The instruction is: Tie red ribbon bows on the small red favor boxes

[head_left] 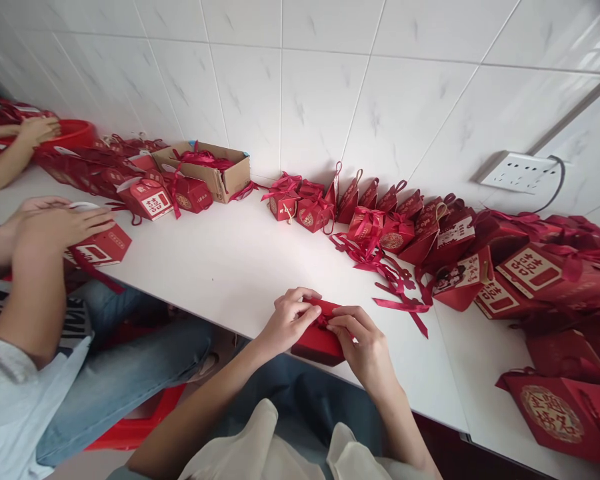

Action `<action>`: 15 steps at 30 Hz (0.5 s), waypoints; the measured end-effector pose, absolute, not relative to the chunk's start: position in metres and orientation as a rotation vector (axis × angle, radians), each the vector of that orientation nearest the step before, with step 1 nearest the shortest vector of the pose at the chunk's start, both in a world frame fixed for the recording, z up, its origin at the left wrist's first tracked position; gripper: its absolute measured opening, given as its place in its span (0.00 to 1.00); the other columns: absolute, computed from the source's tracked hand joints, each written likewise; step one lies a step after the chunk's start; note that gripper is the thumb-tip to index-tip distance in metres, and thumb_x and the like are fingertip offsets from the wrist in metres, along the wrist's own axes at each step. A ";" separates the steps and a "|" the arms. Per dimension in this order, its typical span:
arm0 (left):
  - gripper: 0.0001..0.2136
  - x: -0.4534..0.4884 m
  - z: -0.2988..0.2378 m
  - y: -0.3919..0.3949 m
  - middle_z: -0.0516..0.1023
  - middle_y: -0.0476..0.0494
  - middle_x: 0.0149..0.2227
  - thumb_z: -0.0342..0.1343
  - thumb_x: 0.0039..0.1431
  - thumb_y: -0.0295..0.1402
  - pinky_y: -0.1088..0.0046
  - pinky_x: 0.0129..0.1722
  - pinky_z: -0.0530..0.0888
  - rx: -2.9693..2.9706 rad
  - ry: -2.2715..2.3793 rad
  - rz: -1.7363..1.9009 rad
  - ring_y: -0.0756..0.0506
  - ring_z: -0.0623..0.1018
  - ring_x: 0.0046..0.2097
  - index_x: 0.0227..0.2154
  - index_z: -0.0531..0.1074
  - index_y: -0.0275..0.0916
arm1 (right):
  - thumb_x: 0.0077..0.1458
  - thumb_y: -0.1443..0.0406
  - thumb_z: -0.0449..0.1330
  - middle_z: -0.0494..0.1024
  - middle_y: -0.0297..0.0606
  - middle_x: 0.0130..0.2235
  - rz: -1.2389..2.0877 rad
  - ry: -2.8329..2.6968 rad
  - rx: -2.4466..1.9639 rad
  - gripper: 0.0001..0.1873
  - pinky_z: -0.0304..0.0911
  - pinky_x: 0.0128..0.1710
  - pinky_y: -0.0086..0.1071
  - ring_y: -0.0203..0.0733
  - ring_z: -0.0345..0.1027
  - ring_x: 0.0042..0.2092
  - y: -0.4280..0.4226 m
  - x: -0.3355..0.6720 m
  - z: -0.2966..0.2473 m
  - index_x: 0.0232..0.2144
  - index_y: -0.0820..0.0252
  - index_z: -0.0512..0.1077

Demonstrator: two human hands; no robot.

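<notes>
A small red gift box lies at the front edge of the white table, right in front of me. Across its top runs a dark red ribbon, partly covered by my fingers. My left hand is closed over the box's left side, thumb and fingertips pinching the ribbon. From the other side my right hand grips the ribbon between thumb and index finger. Whether it is knotted I cannot tell. Loose red ribbons lie in a tangle behind and to the right of the box.
Finished-looking red boxes crowd the right side and the wall. A cardboard box of ribbons stands at the back left. A co-worker's hands hold another red box; farther left another person's hand is by a red basin.
</notes>
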State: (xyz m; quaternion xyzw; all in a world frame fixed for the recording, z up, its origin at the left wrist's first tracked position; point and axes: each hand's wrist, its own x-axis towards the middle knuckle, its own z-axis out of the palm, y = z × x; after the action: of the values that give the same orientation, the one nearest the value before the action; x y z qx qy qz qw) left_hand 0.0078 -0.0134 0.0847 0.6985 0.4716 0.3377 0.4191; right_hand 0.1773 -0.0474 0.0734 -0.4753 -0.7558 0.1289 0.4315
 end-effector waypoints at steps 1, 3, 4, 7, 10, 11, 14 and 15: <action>0.16 0.007 0.085 -0.013 0.74 0.44 0.46 0.47 0.62 0.36 0.64 0.54 0.65 1.777 1.190 0.847 0.43 0.70 0.51 0.22 0.73 0.39 | 0.61 0.70 0.51 0.74 0.39 0.38 0.319 -1.882 -1.183 0.12 0.70 0.35 0.32 0.40 0.72 0.36 -0.047 0.179 0.074 0.31 0.56 0.72; 0.16 0.004 0.083 -0.011 0.74 0.45 0.45 0.47 0.62 0.35 0.63 0.52 0.65 1.862 1.220 0.855 0.44 0.71 0.49 0.21 0.73 0.39 | 0.61 0.71 0.51 0.73 0.39 0.39 0.295 -1.882 -1.183 0.11 0.70 0.34 0.31 0.40 0.72 0.37 -0.047 0.183 0.075 0.31 0.56 0.71; 0.16 0.002 0.082 -0.010 0.74 0.45 0.45 0.47 0.63 0.35 0.63 0.52 0.65 1.928 1.241 0.866 0.44 0.71 0.49 0.22 0.73 0.39 | 0.61 0.71 0.51 0.73 0.39 0.39 0.277 -1.887 -1.183 0.11 0.70 0.34 0.30 0.39 0.72 0.37 -0.046 0.186 0.074 0.32 0.56 0.71; 0.15 -0.003 0.078 -0.010 0.74 0.44 0.42 0.46 0.64 0.32 0.61 0.49 0.67 2.204 1.312 0.928 0.44 0.72 0.46 0.25 0.74 0.39 | 0.61 0.72 0.49 0.71 0.40 0.39 0.235 -1.945 -1.185 0.10 0.68 0.33 0.30 0.39 0.71 0.37 -0.045 0.194 0.070 0.33 0.58 0.69; 0.12 -0.006 0.075 -0.016 0.72 0.42 0.40 0.46 0.63 0.30 0.64 0.44 0.70 2.471 1.353 1.016 0.44 0.71 0.42 0.28 0.73 0.38 | 0.62 0.73 0.48 0.69 0.41 0.38 0.155 -2.016 -1.214 0.10 0.67 0.32 0.32 0.40 0.68 0.35 -0.045 0.199 0.064 0.35 0.58 0.68; 0.11 -0.006 0.075 -0.019 0.71 0.42 0.39 0.46 0.63 0.30 0.67 0.42 0.71 2.516 1.363 1.039 0.45 0.71 0.41 0.30 0.72 0.38 | 0.62 0.73 0.48 0.69 0.41 0.39 0.126 -2.032 -1.227 0.10 0.67 0.32 0.32 0.41 0.68 0.35 -0.046 0.201 0.062 0.35 0.58 0.68; 0.08 -0.004 0.076 -0.030 0.68 0.44 0.36 0.46 0.64 0.31 0.74 0.34 0.73 2.515 1.446 1.029 0.48 0.73 0.36 0.34 0.70 0.38 | 0.62 0.72 0.48 0.70 0.42 0.41 0.107 -2.056 -1.242 0.11 0.66 0.37 0.35 0.43 0.67 0.39 -0.049 0.203 0.063 0.38 0.57 0.69; 0.07 -0.004 0.077 -0.033 0.68 0.45 0.34 0.45 0.64 0.31 0.75 0.30 0.72 2.496 1.476 1.003 0.49 0.73 0.33 0.34 0.68 0.39 | 0.63 0.71 0.49 0.70 0.41 0.41 0.123 -2.041 -1.247 0.10 0.65 0.38 0.35 0.42 0.66 0.39 -0.050 0.203 0.064 0.39 0.57 0.69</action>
State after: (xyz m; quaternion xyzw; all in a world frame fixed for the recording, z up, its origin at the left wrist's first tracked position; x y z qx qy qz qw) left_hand -0.0035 -0.0331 0.0768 0.8128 0.4808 0.3268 0.0366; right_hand 0.2026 -0.0502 0.0643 -0.4848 -0.7936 0.0478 0.3646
